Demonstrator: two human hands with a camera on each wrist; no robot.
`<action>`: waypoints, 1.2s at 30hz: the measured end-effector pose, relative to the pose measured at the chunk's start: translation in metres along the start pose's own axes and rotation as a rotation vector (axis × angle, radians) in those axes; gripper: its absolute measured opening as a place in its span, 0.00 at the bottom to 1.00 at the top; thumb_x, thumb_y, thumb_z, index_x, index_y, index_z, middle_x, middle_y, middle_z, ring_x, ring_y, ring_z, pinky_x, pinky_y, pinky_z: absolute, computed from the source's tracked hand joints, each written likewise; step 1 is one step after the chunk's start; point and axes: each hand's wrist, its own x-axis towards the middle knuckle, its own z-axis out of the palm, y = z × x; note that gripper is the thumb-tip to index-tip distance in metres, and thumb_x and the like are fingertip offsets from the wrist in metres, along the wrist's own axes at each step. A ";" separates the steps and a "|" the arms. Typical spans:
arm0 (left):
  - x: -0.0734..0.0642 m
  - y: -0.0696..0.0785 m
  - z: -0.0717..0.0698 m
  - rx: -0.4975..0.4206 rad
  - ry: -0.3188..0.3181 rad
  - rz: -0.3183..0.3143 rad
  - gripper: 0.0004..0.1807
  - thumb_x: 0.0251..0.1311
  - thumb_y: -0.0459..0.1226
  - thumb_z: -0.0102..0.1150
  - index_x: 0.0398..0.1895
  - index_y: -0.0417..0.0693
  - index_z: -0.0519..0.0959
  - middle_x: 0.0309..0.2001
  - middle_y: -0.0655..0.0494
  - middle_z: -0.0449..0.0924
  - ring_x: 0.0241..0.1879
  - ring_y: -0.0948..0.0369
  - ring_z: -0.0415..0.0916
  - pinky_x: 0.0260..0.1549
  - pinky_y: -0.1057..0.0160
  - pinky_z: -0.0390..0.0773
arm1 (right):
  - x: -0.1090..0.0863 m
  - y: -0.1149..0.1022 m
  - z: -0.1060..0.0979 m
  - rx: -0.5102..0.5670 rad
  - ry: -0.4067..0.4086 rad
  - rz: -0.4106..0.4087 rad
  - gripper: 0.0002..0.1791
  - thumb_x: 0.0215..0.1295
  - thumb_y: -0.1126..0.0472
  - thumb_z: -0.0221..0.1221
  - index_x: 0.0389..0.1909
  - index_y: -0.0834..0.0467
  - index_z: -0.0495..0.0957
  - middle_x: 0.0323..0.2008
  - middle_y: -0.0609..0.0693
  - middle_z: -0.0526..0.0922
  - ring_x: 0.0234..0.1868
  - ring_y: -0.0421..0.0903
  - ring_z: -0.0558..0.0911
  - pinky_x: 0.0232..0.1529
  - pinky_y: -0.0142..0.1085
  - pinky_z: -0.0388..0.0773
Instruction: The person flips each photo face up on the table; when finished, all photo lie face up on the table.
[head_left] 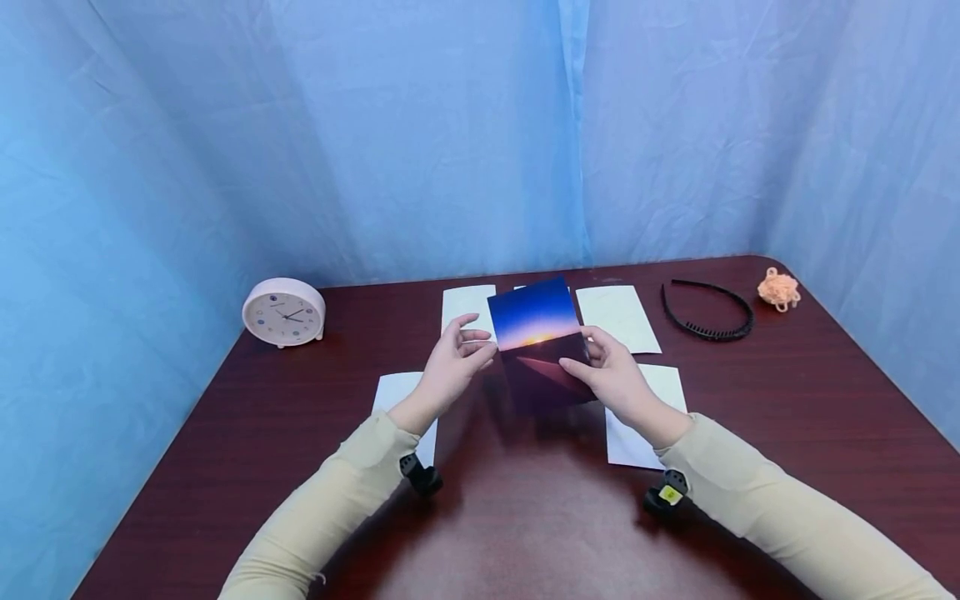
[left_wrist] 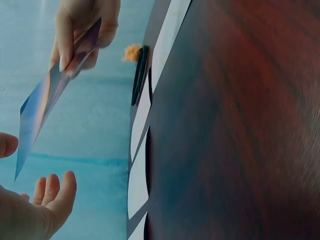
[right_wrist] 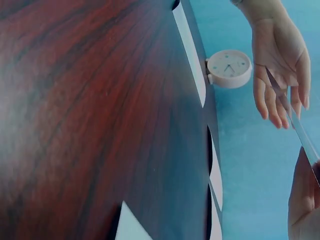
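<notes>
A photo print of a sunset (head_left: 534, 333), blue above and dark below, is held up over the middle of the table. My right hand (head_left: 621, 382) pinches its right edge, thumb on the picture side and fingers behind. At the left edge is my left hand (head_left: 450, 365), its fingers loosely spread. The left wrist view shows the print (left_wrist: 42, 102) edge-on, its lower corner between the left thumb and the parted fingers. In the right wrist view the left palm (right_wrist: 280, 52) lies behind the print's far corner.
Several white sheets lie on the dark wooden table (head_left: 517, 517), among them one at the back right (head_left: 618, 321) and one under the right wrist (head_left: 626, 442). A round white clock (head_left: 285, 313) stands at left. A black headband (head_left: 712, 333) and a peach yarn bundle (head_left: 780, 290) lie at right.
</notes>
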 end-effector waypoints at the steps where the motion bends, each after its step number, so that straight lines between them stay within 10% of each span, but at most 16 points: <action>1: -0.001 0.000 0.002 -0.031 -0.005 -0.005 0.31 0.63 0.29 0.54 0.68 0.41 0.56 0.53 0.37 0.72 0.50 0.50 0.76 0.51 0.53 0.77 | 0.000 0.000 0.001 0.013 0.010 0.004 0.24 0.66 0.64 0.57 0.61 0.61 0.65 0.54 0.65 0.78 0.38 0.37 0.82 0.39 0.29 0.80; 17: -0.001 -0.005 0.013 -0.082 0.009 0.012 0.27 0.64 0.26 0.51 0.66 0.43 0.61 0.39 0.50 0.74 0.34 0.67 0.75 0.37 0.64 0.81 | 0.000 0.001 0.012 0.002 0.063 -0.038 0.24 0.64 0.63 0.59 0.59 0.63 0.66 0.50 0.64 0.80 0.37 0.36 0.80 0.42 0.25 0.76; 24: 0.002 -0.007 0.012 -0.029 0.015 0.014 0.28 0.63 0.26 0.52 0.66 0.45 0.62 0.37 0.50 0.74 0.32 0.66 0.75 0.35 0.65 0.81 | 0.001 0.000 0.007 -0.023 0.059 -0.014 0.28 0.65 0.62 0.59 0.63 0.65 0.62 0.52 0.66 0.77 0.53 0.55 0.76 0.59 0.45 0.70; 31: 0.001 -0.012 0.010 0.023 0.008 -0.013 0.29 0.62 0.26 0.54 0.66 0.45 0.62 0.36 0.52 0.73 0.31 0.66 0.74 0.34 0.66 0.80 | 0.003 0.002 -0.004 0.061 0.057 0.025 0.26 0.66 0.61 0.57 0.62 0.64 0.62 0.38 0.47 0.75 0.36 0.34 0.76 0.36 0.30 0.78; 36: 0.002 -0.014 0.009 0.057 -0.012 -0.016 0.30 0.62 0.26 0.54 0.67 0.45 0.62 0.36 0.52 0.73 0.30 0.67 0.74 0.33 0.64 0.81 | 0.007 0.002 -0.012 0.048 0.032 0.023 0.25 0.67 0.61 0.56 0.62 0.65 0.63 0.38 0.48 0.75 0.37 0.34 0.78 0.41 0.32 0.81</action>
